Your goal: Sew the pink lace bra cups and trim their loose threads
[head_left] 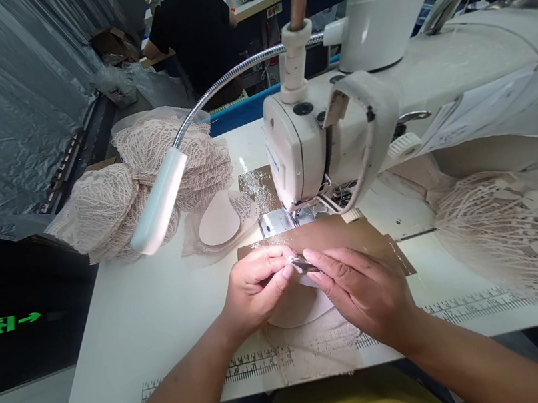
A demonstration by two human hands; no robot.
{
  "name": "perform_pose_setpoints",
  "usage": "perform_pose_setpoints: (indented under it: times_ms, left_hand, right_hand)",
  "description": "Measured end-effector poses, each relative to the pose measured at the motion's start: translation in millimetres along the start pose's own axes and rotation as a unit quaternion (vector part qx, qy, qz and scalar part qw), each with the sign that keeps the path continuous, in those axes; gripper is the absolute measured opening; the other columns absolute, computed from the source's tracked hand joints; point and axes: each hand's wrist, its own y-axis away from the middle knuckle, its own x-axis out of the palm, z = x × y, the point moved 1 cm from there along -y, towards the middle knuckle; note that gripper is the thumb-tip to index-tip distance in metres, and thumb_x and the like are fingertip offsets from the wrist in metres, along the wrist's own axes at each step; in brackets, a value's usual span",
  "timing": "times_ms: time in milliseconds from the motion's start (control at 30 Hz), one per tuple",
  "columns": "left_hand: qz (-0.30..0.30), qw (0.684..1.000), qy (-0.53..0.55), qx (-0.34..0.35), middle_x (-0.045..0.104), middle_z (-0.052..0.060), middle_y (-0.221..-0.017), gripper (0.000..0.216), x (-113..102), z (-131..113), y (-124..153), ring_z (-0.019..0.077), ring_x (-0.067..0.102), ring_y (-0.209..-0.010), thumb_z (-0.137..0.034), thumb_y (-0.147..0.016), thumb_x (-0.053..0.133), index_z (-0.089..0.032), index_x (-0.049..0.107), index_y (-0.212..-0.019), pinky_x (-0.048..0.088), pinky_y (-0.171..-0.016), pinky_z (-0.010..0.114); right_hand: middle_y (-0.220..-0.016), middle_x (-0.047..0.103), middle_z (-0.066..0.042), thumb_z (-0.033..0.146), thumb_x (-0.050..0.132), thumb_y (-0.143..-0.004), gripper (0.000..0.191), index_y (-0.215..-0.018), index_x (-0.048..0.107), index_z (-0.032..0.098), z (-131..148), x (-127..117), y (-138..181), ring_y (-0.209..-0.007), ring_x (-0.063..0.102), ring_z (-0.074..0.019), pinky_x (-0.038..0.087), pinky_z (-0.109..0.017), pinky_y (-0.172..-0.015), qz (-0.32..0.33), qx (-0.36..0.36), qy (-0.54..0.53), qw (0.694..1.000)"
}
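Observation:
My left hand (265,279) is closed in a pinch, thumb against forefinger, on a small whitish piece of fabric. My right hand (362,282) grips a small dark metal tool (303,264), its tip at the left fingertips; I cannot make out its exact kind. Beneath both hands a beige fabric cup piece (298,311) with sheer fabric (316,349) lies at the table's front edge. The sewing machine's needle area (296,214) is just beyond the hands, over a metal plate.
Stacked lace pieces (171,155) lie at the back left, with a beige cup piece (218,219) nearer. More lace (511,233) spreads on the right. A bendable lamp (160,201) hangs over the left side. A person (196,37) in black sits beyond the sewing machine (299,150).

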Motion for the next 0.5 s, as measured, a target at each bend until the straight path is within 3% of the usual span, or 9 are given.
perform_pose_setpoints:
  times_ms: [500]
  left_hand:
    - [0.025,1.000,0.005,0.003,0.066,0.007,-0.087,0.021,3.6,-0.5,-0.7,0.0159,0.061,-0.084,-0.008,-0.085,0.053,-0.017,0.071,-0.089,0.049,-0.080,0.031]
  right_hand:
    - [-0.087,0.071,-0.007,0.002,0.064,-0.076,0.039,-0.113,0.058,0.013,0.5,0.0,-2.0,-0.076,0.066,-0.0164,0.054,-0.028,-0.069,0.022,-0.018,-0.011,1.000]
